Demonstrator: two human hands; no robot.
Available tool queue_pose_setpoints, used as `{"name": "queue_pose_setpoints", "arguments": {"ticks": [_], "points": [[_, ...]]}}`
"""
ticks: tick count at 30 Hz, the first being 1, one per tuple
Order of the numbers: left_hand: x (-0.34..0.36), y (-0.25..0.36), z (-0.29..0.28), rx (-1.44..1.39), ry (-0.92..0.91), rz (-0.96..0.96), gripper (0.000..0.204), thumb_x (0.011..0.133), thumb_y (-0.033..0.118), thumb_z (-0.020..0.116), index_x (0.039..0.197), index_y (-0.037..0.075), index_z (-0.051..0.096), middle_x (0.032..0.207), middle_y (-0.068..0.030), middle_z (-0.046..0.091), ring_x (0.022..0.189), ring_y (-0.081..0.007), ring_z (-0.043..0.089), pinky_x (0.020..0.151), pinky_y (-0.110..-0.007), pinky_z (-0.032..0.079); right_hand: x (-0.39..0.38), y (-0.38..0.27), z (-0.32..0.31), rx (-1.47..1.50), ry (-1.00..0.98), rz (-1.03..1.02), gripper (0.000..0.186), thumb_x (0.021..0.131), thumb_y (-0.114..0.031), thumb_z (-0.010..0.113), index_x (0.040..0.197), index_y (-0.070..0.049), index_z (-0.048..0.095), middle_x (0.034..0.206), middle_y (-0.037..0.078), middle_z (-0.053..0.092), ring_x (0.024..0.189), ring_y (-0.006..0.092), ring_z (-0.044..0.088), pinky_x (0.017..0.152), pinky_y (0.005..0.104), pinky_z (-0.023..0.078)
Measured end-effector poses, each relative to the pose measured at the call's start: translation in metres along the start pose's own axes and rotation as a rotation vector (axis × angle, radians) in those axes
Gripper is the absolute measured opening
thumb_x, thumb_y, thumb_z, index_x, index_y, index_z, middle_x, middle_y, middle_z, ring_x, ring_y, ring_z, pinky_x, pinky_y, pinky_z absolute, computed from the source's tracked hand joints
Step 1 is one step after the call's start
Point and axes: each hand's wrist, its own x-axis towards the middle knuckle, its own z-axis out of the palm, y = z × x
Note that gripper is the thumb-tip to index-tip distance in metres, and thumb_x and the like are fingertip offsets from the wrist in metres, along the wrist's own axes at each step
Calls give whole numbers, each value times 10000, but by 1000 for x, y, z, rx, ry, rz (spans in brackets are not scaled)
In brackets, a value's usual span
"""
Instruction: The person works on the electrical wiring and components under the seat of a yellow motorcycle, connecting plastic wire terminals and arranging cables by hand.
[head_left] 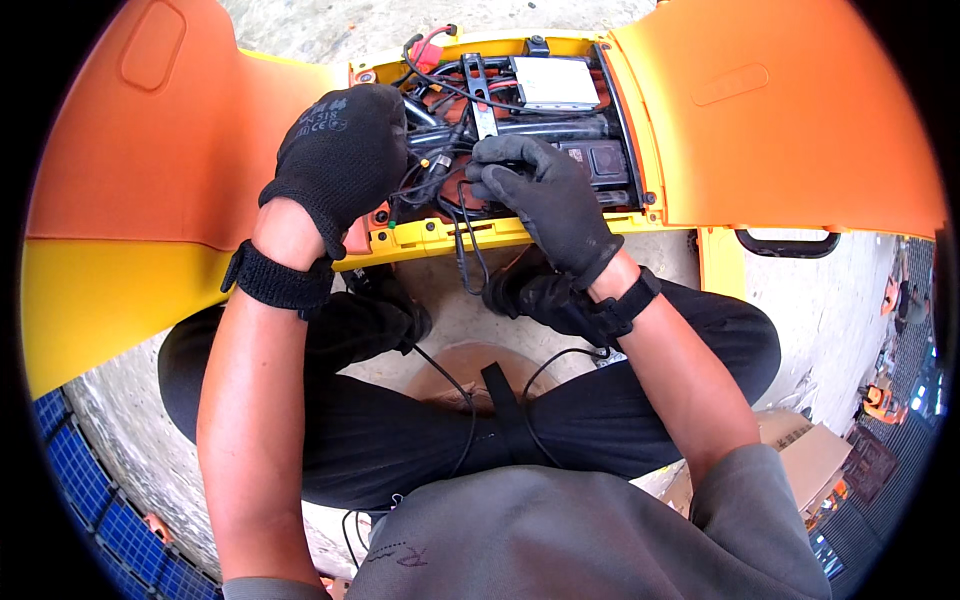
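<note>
An open compartment in a yellow frame (430, 237) holds black tubes, tangled wires, a silver box (556, 83) and a slotted black bracket (474, 88). My gloved left hand (330, 160) is closed at the compartment's left side; what its fingertips hold is hidden. My gloved right hand (545, 205) has curled fingers at the black cables (460, 245) right of centre, just below the bracket, and appears to grip them; a loop of cable hangs below it over the frame's edge. A red connector (425, 55) lies on wires at the top.
Large orange-and-yellow panels (770, 120) flank the compartment, with a black handle (787, 243) at lower right. My seated legs are below, over a concrete floor. Cardboard boxes (810, 455) stand at right; blue panels (75, 480) line the lower left.
</note>
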Motion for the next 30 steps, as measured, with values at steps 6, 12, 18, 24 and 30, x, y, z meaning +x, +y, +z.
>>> {"name": "queue_pose_setpoints", "arguments": {"ticks": [6,12,18,24,30], "points": [[0,-2,2,31,3,4,129,856,129,640,935,35,680,902,-193,689,882,-388,664,789,-461,532,-7,5,9,-656,-60,-316,283,907,-108,639,1163,14,655,1078,123,684,1017,216,668,915,344,534],[0,-4,3,60,-31,3,130,862,126,628,937,35,683,914,-199,687,889,-398,660,795,-470,530,-16,10,22,-724,-107,-455,229,860,-178,670,1029,-23,673,1024,174,659,1000,359,624,900,454,491],[-3,-3,3,90,-37,16,124,856,114,613,924,37,683,914,-209,681,890,-408,653,805,-478,526,-28,4,30,-869,-172,-438,307,861,-184,671,1114,-11,667,1125,189,646,1064,358,605,967,457,467],[-3,-2,3,58,-51,19,131,845,98,614,937,48,692,905,-209,686,880,-405,659,795,-477,532,-31,8,30,-963,-187,-474,340,846,-188,673,1135,-11,646,1136,190,639,1100,364,584,997,465,444],[-6,-3,-2,63,-135,5,152,836,55,609,957,48,699,899,-203,698,870,-396,674,791,-463,544,-31,5,34,-956,-191,-498,334,845,-188,674,1130,-14,645,1138,185,637,1098,362,582,993,463,443]]}}
